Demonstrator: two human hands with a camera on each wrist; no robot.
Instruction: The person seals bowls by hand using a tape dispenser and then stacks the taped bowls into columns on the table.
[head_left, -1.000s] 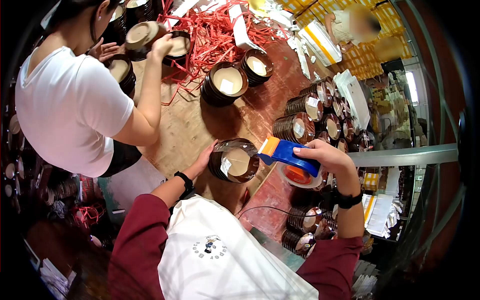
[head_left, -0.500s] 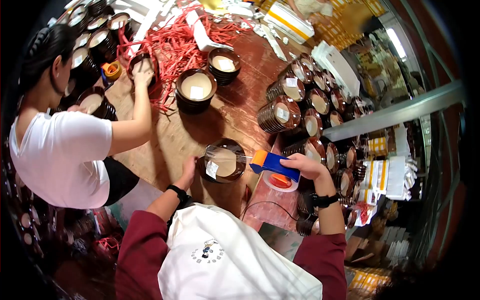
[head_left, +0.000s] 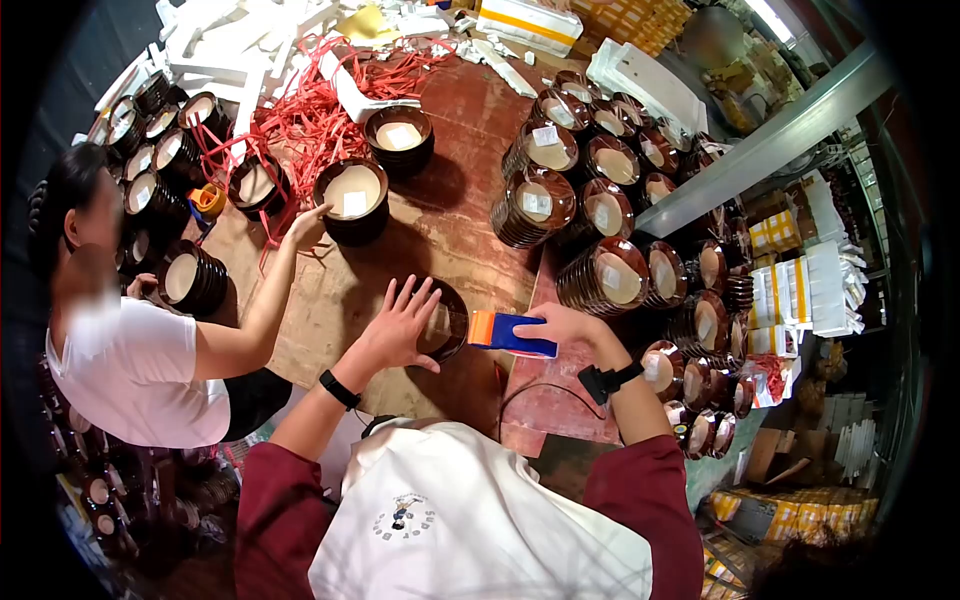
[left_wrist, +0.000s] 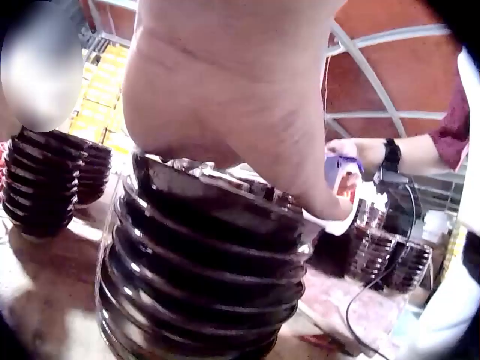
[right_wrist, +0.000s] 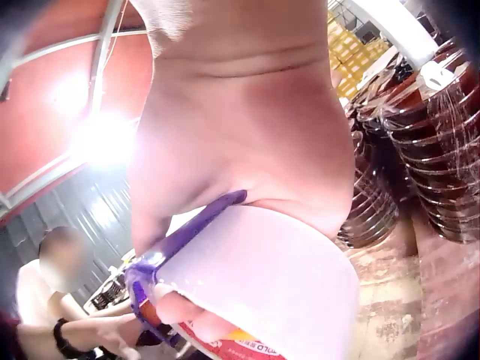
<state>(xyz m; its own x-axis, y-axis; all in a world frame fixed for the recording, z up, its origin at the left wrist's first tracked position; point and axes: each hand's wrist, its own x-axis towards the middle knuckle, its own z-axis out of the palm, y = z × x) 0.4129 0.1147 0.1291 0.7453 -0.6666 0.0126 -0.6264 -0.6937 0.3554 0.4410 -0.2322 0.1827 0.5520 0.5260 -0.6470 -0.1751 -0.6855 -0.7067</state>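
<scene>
Dark brown glossy bowls stand nested in a stack (head_left: 455,312) on the wooden table in front of me. My left hand (head_left: 400,325) lies across the top of this stack with its fingers spread and straight. In the left wrist view its palm rests on the upper rim of the ribbed bowl stack (left_wrist: 202,262). My right hand (head_left: 568,325) grips a blue tape dispenser (head_left: 525,340) with an orange front end, held just right of the stack. A wide roll of clear tape (right_wrist: 270,277) on the dispenser fills the right wrist view, with fingertips curled against its core.
Another person (head_left: 140,350) in a white shirt reaches toward a labelled bowl stack (head_left: 350,205). Wrapped bowl stacks (head_left: 535,205) crowd the right side, near a metal bar (head_left: 760,140). Red strapping strips (head_left: 320,90) lie heaped behind. A black cable (head_left: 550,388) crosses the red board.
My left hand has moved from the stack's side onto its top, fingers spreading. The dispenser has come closer to the bowls. The other person's arm has shifted toward the middle stack.
</scene>
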